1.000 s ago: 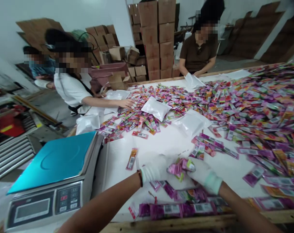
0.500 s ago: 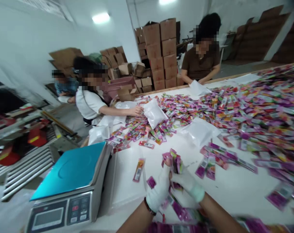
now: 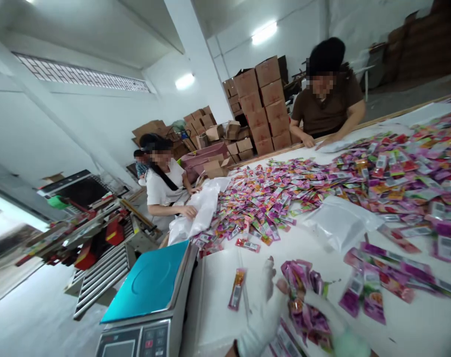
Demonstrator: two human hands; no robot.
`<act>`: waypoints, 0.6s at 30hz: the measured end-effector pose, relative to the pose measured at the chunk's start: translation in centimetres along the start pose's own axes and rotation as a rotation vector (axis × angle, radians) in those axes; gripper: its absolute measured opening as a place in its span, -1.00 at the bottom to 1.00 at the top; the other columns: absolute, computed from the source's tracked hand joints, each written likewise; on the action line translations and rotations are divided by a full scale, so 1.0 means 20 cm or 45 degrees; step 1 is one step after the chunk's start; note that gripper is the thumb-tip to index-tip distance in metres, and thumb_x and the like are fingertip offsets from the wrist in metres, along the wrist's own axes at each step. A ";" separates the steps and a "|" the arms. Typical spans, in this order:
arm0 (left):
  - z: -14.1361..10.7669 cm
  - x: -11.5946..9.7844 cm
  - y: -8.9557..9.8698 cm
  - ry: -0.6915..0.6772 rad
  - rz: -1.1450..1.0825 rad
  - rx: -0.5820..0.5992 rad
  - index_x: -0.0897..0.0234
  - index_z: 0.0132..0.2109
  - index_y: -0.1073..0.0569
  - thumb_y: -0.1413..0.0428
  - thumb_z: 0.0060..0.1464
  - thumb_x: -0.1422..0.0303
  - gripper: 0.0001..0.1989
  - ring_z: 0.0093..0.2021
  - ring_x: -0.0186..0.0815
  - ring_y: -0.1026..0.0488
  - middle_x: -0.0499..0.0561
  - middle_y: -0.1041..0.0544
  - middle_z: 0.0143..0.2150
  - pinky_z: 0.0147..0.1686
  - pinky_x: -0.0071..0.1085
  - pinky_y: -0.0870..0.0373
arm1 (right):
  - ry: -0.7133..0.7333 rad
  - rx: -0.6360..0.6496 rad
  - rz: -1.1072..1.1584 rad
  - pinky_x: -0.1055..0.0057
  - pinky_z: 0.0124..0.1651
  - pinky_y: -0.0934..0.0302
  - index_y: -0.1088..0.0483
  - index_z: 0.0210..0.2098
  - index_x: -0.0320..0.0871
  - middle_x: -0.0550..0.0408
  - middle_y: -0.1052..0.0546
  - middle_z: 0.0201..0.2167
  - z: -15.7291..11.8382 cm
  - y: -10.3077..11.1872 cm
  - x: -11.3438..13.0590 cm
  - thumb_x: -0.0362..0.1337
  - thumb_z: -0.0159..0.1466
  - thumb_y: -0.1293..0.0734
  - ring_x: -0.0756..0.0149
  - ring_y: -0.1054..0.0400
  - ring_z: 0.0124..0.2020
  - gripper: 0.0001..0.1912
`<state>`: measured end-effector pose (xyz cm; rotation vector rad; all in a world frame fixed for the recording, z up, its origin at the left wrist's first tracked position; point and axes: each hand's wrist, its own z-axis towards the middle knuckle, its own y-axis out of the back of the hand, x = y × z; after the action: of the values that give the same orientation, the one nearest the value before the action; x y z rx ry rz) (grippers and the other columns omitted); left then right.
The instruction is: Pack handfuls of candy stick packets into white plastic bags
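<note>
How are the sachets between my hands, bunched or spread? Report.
Bunched: the sachets overlap in one clump between left hand and right hand.

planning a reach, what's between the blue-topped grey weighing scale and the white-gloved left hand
Head view: one orange-and-purple plastic sachet and what looks like a flat white bag lie between scale and left hand.

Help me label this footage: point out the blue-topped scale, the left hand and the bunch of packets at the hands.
Blue-topped scale [image 3: 147,285]: head view, on its blue platform.
Left hand [image 3: 267,305]: head view, on its white glove.
Bunch of packets [image 3: 303,316]: head view, on the wrappers.
</note>
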<state>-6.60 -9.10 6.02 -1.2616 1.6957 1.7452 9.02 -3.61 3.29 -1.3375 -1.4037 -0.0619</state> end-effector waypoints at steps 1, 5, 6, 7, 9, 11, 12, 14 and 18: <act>-0.03 0.03 0.08 0.039 0.133 -0.090 0.19 0.31 -0.19 0.09 0.19 0.09 -0.41 0.23 -0.11 -0.33 0.23 -0.34 0.25 0.21 -0.20 -0.31 | -0.099 -0.033 0.069 0.07 -0.08 -0.42 -0.58 -0.44 0.05 0.01 -0.63 -0.40 -0.01 0.00 0.02 0.06 -0.14 -0.51 -0.03 -0.53 -0.24 -0.68; -0.21 0.17 0.46 0.302 0.943 -0.122 0.20 -0.31 -0.46 0.02 0.09 0.31 -0.83 -0.20 -0.16 -0.49 0.09 -0.52 -0.29 -0.13 -0.26 -0.38 | -0.286 -0.116 0.236 0.30 -0.33 -0.39 -0.56 -0.54 -0.01 0.06 -0.60 -0.48 -0.05 -0.02 0.05 0.04 -0.18 -0.54 0.16 -0.48 -0.42 -0.69; -0.26 0.22 0.53 0.402 1.098 -0.104 0.21 -0.30 -0.47 0.00 0.06 0.35 -0.84 -0.16 -0.15 -0.49 0.08 -0.53 -0.27 -0.11 -0.26 -0.36 | -0.293 -0.112 0.237 0.34 -0.37 -0.36 -0.56 -0.52 -0.04 0.06 -0.60 -0.47 -0.06 -0.02 0.05 0.02 -0.16 -0.54 0.19 -0.47 -0.43 -0.69; -0.31 0.27 0.58 0.449 1.176 -0.021 0.19 -0.19 -0.49 -0.07 0.00 0.36 -0.80 -0.08 -0.13 -0.48 0.06 -0.54 -0.16 -0.06 -0.27 -0.35 | -0.303 -0.101 0.229 0.37 -0.40 -0.33 -0.56 -0.50 -0.07 0.04 -0.61 -0.44 -0.07 -0.03 0.05 0.00 -0.13 -0.54 0.21 -0.46 -0.43 -0.68; -0.38 0.36 0.60 0.536 1.294 0.168 0.17 0.03 -0.46 -0.16 -0.09 0.41 -0.55 0.05 -0.07 -0.45 0.11 -0.49 0.06 0.00 -0.26 -0.34 | -0.331 -0.081 0.204 0.40 -0.43 -0.28 -0.57 -0.46 -0.12 0.02 -0.62 -0.39 -0.07 -0.05 0.05 -0.02 -0.10 -0.54 0.22 -0.45 -0.43 -0.67; -0.41 0.43 0.56 0.628 1.386 0.236 0.20 0.14 -0.41 -0.11 0.00 0.43 -0.50 0.04 -0.03 -0.46 0.19 -0.45 0.12 -0.02 -0.22 -0.36 | -0.377 -0.106 0.176 0.42 -0.46 -0.26 -0.56 -0.48 -0.14 0.00 -0.62 -0.42 -0.08 -0.06 0.05 -0.02 -0.12 -0.55 0.24 -0.42 -0.47 -0.66; -0.41 0.45 0.54 0.647 1.418 0.222 0.23 0.15 -0.41 -0.05 0.06 0.44 -0.53 0.00 -0.02 -0.48 0.23 -0.46 0.10 -0.05 -0.21 -0.37 | -0.402 -0.130 0.164 0.43 -0.48 -0.25 -0.55 -0.51 -0.14 0.01 -0.61 -0.46 -0.08 -0.07 0.06 -0.02 -0.13 -0.56 0.26 -0.41 -0.50 -0.66; -0.40 0.47 0.50 0.583 1.412 0.173 0.26 0.13 -0.44 0.01 0.13 0.42 -0.58 -0.06 -0.04 -0.51 0.24 -0.50 0.02 -0.10 -0.23 -0.37 | -0.415 -0.167 0.163 0.45 -0.50 -0.24 -0.51 -0.59 -0.13 0.04 -0.57 -0.54 -0.08 -0.09 0.07 -0.02 -0.15 -0.56 0.29 -0.39 -0.54 -0.67; -0.36 0.39 0.63 0.330 1.084 0.045 0.18 -0.15 -0.55 -0.04 0.08 0.33 -0.76 -0.21 -0.15 -0.49 0.09 -0.57 -0.24 -0.15 -0.31 -0.36 | -0.298 -0.054 0.214 0.41 -0.41 -0.33 -0.48 -0.64 -0.13 0.05 -0.54 -0.60 -0.09 -0.07 0.05 -0.02 -0.11 -0.55 0.24 -0.43 -0.49 -0.67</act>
<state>-18.30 -20.51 8.13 -0.8067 2.6673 2.0067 9.36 -4.64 5.52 -1.5313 -1.4844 0.1830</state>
